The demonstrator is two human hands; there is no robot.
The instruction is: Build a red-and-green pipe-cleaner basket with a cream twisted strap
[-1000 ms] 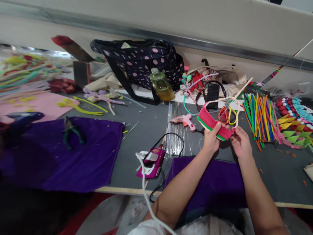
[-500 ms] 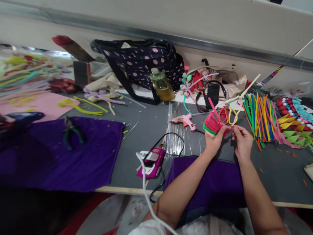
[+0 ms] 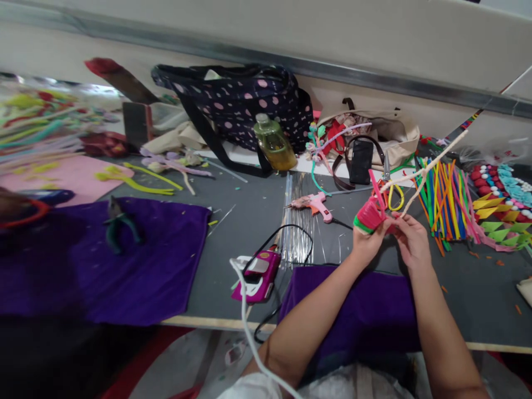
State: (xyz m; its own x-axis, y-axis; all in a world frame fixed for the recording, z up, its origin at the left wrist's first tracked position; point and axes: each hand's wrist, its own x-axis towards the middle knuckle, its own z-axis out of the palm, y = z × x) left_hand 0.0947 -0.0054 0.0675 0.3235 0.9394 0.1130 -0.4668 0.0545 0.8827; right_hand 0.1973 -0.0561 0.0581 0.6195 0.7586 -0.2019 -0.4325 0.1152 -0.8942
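Observation:
My left hand (image 3: pixel 369 246) is closed around a pink, green and white pipe-cleaner piece (image 3: pixel 369 213), shaped like a watermelon slice, with pink ends standing up. My right hand (image 3: pixel 414 241) is closed in a pinch beside it, on a cream pipe cleaner (image 3: pixel 444 155) that forks and slants up to the right. The fingertips of both hands nearly meet and hide the join. Behind the piece lie scissors with yellow and orange handles (image 3: pixel 396 197). To its left rests a pink glue gun (image 3: pixel 318 206).
Coloured pipe cleaners (image 3: pixel 443 205) lie at right. Clear sticks (image 3: pixel 299 238), a magenta device (image 3: pixel 261 277) and a white cable (image 3: pixel 245 310) lie left of my arms. Pliers (image 3: pixel 120 221) rest on purple cloth (image 3: pixel 166 266). A bottle (image 3: pixel 274 144) stands before a dotted bag (image 3: pixel 249 100). Another person's hand (image 3: pixel 14 205) shows far left.
Both hands have shifted slightly, carrying the pink piece to the right. The cream pipe cleaner has swung right and lower. At far left, the other person's hand has come in with a red-orange loop.

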